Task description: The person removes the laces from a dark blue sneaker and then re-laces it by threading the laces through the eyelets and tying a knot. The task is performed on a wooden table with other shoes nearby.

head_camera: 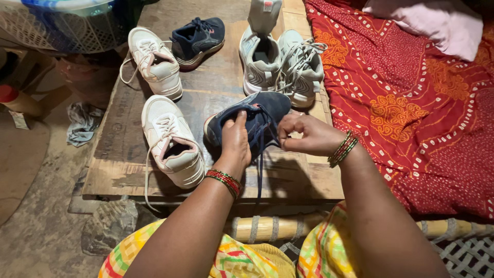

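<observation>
At the far left a mesh basket [62, 25] is cut off by the frame's top edge, and a crumpled cloth [82, 122] lies on the floor beside the wooden counter [118, 170]. On the counter's left stand two white sneakers [172, 141], one behind the other, with a dark blue sneaker [198, 38] behind them. The left hand [235, 141] presses down on the near navy shoe [252, 121] at the counter's middle front; its fingers are closed over the shoe's side, thumb on top, and they hide most of the shoe's opening. Just to the right, the right hand [306, 135] has its fingers curled narrow, pinching the dark lace [260, 154], whose loose end hangs over the counter's edge. What lies inside the pinch is hard to make out. Behind stand two grey sneakers [280, 64], and a red patterned bedspread [411, 103] fills the right.
</observation>
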